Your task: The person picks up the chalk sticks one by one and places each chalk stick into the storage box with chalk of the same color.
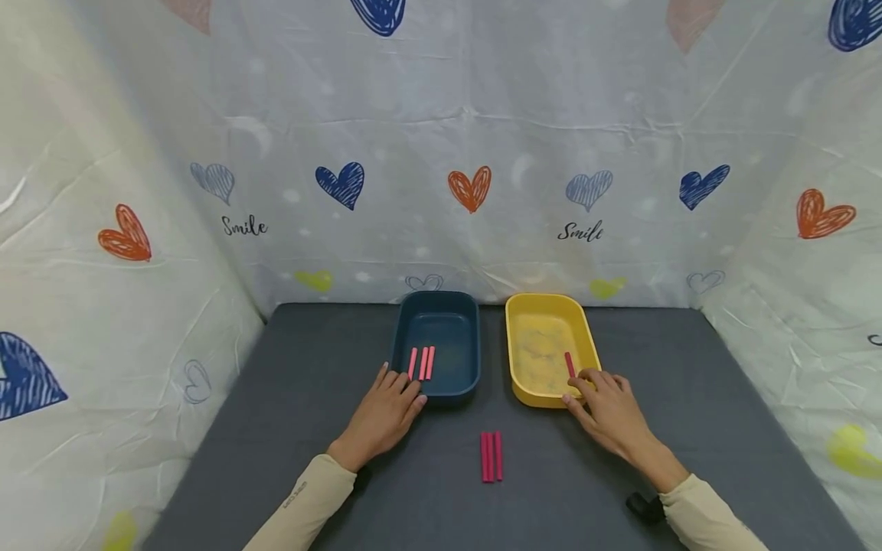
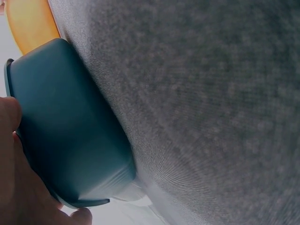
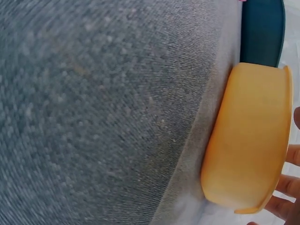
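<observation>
At the near left corner of the dark blue tray (image 1: 455,344), my left hand (image 1: 381,419) reaches over the rim. Its thumb rests against the tray's near wall (image 2: 61,112) in the left wrist view. Three light pink sticks (image 1: 423,363) lie in this tray, the leftmost ending by my fingertips. My right hand (image 1: 613,409) reaches over the near right corner of the yellow tray (image 1: 544,306). A dark red stick (image 1: 569,364) lies inside, its near end at my fingertips. Its end is partly hidden, so a pinch cannot be made out. In the right wrist view, fingers (image 3: 289,185) spread beyond the yellow rim.
Several dark pink-red sticks (image 1: 491,457) lie side by side on the grey cloth-covered table (image 1: 427,497), between my arms and nearer than the trays. Behind the trays hangs a white curtain (image 1: 413,245) printed with hearts. A black object (image 1: 645,507) sits by the right sleeve.
</observation>
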`<control>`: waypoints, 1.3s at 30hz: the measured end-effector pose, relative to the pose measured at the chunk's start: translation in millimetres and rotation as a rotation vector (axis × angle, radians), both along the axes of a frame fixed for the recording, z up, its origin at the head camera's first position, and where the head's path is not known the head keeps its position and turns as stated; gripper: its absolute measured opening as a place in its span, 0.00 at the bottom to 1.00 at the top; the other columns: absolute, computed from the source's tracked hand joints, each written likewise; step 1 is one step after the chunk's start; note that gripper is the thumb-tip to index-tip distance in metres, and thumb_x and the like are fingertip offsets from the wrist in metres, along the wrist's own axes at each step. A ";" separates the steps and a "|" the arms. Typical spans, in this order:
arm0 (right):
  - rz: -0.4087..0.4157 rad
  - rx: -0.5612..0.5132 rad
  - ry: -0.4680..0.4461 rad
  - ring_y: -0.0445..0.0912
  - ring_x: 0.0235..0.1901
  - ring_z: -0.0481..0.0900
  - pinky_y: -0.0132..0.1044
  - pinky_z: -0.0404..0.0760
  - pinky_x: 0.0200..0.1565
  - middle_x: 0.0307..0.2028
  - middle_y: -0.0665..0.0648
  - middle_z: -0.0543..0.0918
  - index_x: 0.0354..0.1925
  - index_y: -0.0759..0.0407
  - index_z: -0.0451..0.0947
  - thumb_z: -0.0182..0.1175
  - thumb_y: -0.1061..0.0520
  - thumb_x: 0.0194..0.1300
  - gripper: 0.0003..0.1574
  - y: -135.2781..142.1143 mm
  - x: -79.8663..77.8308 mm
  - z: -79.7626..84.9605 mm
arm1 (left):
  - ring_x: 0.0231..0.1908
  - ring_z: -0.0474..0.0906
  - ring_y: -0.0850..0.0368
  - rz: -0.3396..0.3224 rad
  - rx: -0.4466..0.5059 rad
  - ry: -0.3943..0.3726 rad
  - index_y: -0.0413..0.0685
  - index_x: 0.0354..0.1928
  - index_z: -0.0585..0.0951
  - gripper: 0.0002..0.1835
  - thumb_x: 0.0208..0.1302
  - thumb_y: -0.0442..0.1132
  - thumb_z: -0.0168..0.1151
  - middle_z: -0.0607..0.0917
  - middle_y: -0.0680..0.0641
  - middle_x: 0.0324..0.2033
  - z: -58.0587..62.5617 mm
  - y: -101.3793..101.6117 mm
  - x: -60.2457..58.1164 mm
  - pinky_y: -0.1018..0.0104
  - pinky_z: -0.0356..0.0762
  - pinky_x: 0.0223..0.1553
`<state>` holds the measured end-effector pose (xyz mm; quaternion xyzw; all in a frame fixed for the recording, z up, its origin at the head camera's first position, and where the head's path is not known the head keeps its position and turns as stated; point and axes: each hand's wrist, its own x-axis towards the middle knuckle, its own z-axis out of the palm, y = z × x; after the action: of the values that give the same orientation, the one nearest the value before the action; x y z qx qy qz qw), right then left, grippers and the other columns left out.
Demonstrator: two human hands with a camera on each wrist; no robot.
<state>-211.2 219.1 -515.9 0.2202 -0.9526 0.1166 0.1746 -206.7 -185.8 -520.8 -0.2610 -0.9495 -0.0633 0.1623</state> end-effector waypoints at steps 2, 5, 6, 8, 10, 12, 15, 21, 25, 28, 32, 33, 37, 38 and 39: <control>-0.004 -0.002 -0.007 0.56 0.52 0.78 0.60 0.69 0.57 0.51 0.57 0.79 0.52 0.56 0.81 0.57 0.42 0.70 0.23 1.1 0.5 -1.1 | 0.49 0.74 0.47 -0.003 0.000 -0.002 0.50 0.49 0.78 0.12 0.75 0.48 0.51 0.78 0.45 0.41 -0.4 0.6 0.2 0.38 0.60 0.69; -0.004 -0.008 -0.006 0.56 0.51 0.78 0.60 0.71 0.56 0.50 0.58 0.79 0.51 0.56 0.81 0.57 0.42 0.70 0.22 2.9 0.6 -2.7 | 0.49 0.74 0.47 -0.003 0.004 0.000 0.49 0.49 0.78 0.13 0.75 0.48 0.52 0.78 0.45 0.41 -1.3 1.8 0.1 0.38 0.60 0.69; -0.003 -0.007 -0.004 0.56 0.51 0.78 0.60 0.71 0.56 0.49 0.58 0.79 0.50 0.56 0.81 0.57 0.43 0.70 0.21 3.3 0.6 -3.3 | 0.49 0.74 0.47 -0.002 0.004 0.001 0.50 0.49 0.78 0.13 0.74 0.48 0.52 0.78 0.45 0.41 -1.4 2.2 0.1 0.38 0.60 0.69; 0.001 -0.009 -0.001 0.56 0.50 0.78 0.59 0.72 0.55 0.48 0.57 0.79 0.48 0.56 0.82 0.57 0.44 0.71 0.20 4.0 1.3 -5.1 | 0.49 0.74 0.47 -0.004 0.003 0.003 0.50 0.49 0.78 0.13 0.75 0.48 0.52 0.78 0.45 0.41 -1.9 3.1 -0.1 0.38 0.60 0.69; 0.005 -0.010 0.000 0.56 0.49 0.79 0.58 0.74 0.54 0.48 0.57 0.80 0.47 0.55 0.83 0.58 0.45 0.71 0.18 4.1 2.3 -7.2 | 0.48 0.74 0.47 -0.008 0.002 0.006 0.50 0.48 0.78 0.12 0.75 0.48 0.52 0.78 0.45 0.40 -3.2 3.6 -0.4 0.37 0.60 0.69; 0.013 -0.010 0.004 0.56 0.48 0.79 0.57 0.75 0.53 0.47 0.57 0.80 0.46 0.55 0.83 0.58 0.45 0.71 0.17 3.9 3.3 -9.5 | 0.49 0.74 0.47 -0.013 0.003 0.004 0.50 0.48 0.78 0.12 0.75 0.48 0.52 0.78 0.45 0.40 -3.4 3.8 -0.4 0.37 0.60 0.69; 0.026 -0.014 0.009 0.56 0.46 0.79 0.56 0.76 0.54 0.46 0.57 0.79 0.45 0.56 0.83 0.58 0.45 0.71 0.17 2.9 3.1 -11.7 | 0.49 0.74 0.46 -0.012 0.006 0.003 0.49 0.48 0.78 0.12 0.75 0.48 0.52 0.78 0.45 0.40 -3.2 3.4 -0.8 0.37 0.60 0.69; 0.039 -0.009 0.025 0.54 0.43 0.79 0.53 0.76 0.55 0.44 0.57 0.79 0.44 0.57 0.83 0.58 0.46 0.70 0.17 1.6 -0.2 -9.7 | 0.49 0.74 0.46 -0.003 0.003 0.008 0.49 0.49 0.79 0.12 0.75 0.47 0.52 0.79 0.44 0.41 -1.2 2.6 -3.5 0.37 0.59 0.69; 0.048 -0.005 0.036 0.54 0.43 0.80 0.53 0.76 0.55 0.43 0.58 0.80 0.43 0.57 0.83 0.59 0.46 0.70 0.16 1.6 -1.3 -7.4 | 0.49 0.74 0.46 -0.001 0.001 -0.002 0.48 0.49 0.79 0.13 0.75 0.47 0.51 0.79 0.44 0.42 -1.0 2.7 -4.3 0.37 0.58 0.70; 0.057 -0.001 0.036 0.53 0.42 0.80 0.53 0.77 0.54 0.43 0.57 0.80 0.43 0.57 0.83 0.59 0.46 0.70 0.16 1.6 -2.2 -8.0 | 0.50 0.74 0.45 0.009 0.006 -0.017 0.48 0.50 0.79 0.14 0.75 0.47 0.51 0.79 0.44 0.42 -1.2 2.5 -3.5 0.37 0.57 0.70; 0.063 0.006 0.033 0.53 0.41 0.80 0.52 0.78 0.51 0.42 0.57 0.80 0.43 0.57 0.83 0.60 0.47 0.69 0.15 2.5 -2.5 -10.8 | 0.55 0.72 0.45 0.031 0.027 -0.060 0.48 0.55 0.78 0.16 0.74 0.49 0.52 0.79 0.44 0.48 -2.3 3.2 -1.9 0.35 0.53 0.71; 0.063 0.005 0.034 0.53 0.40 0.80 0.52 0.78 0.51 0.42 0.57 0.80 0.43 0.57 0.82 0.60 0.47 0.69 0.15 2.7 -2.9 -11.2 | 0.58 0.71 0.45 0.040 0.035 -0.070 0.49 0.57 0.77 0.18 0.74 0.50 0.53 0.78 0.44 0.51 -2.4 3.7 -1.6 0.35 0.52 0.72; 0.069 -0.005 0.033 0.53 0.40 0.80 0.52 0.78 0.52 0.41 0.58 0.80 0.42 0.57 0.82 0.59 0.47 0.69 0.15 3.4 -3.9 -10.5 | 0.68 0.62 0.46 0.077 0.068 -0.081 0.53 0.68 0.70 0.27 0.71 0.53 0.55 0.73 0.43 0.63 0.4 8.2 1.6 0.34 0.45 0.73; 0.069 -0.005 0.034 0.53 0.40 0.80 0.52 0.77 0.52 0.42 0.58 0.80 0.43 0.57 0.82 0.59 0.47 0.70 0.15 3.7 -4.1 -10.4 | 0.70 0.59 0.46 0.081 0.076 -0.072 0.54 0.69 0.69 0.29 0.70 0.54 0.56 0.71 0.43 0.65 1.9 10.0 2.9 0.34 0.43 0.73; 0.068 -0.006 0.031 0.53 0.40 0.80 0.52 0.77 0.53 0.42 0.58 0.80 0.43 0.57 0.82 0.59 0.47 0.70 0.15 3.9 -4.0 -10.2 | 0.71 0.58 0.45 0.081 0.087 -0.059 0.53 0.70 0.68 0.30 0.70 0.54 0.57 0.70 0.43 0.66 4.0 12.3 4.7 0.34 0.43 0.73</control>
<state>-215.2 223.1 -526.1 0.2535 -0.9414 0.1219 0.1859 -202.1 -173.6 -516.8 -0.2131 -0.9600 -0.1055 0.1481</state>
